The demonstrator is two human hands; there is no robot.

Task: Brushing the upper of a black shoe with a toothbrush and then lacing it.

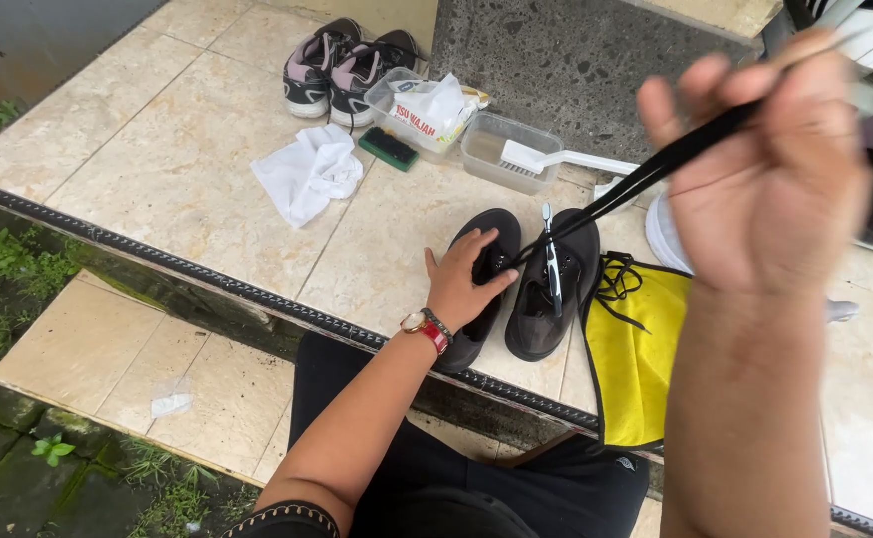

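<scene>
Raised close to the camera, the right hand (765, 169) pinches a long black shoelace (646, 177) running taut down to the left dark grey canvas shoe (483, 289), pressed flat by the open left hand (461, 284) on beige tile, its twin shoe (553, 289) just beside.

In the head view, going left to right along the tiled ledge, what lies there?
White cloth → left hand on the left black shoe → right black shoe with a toothbrush lying on it → yellow cloth → right hand holding up the black shoelace.
</scene>
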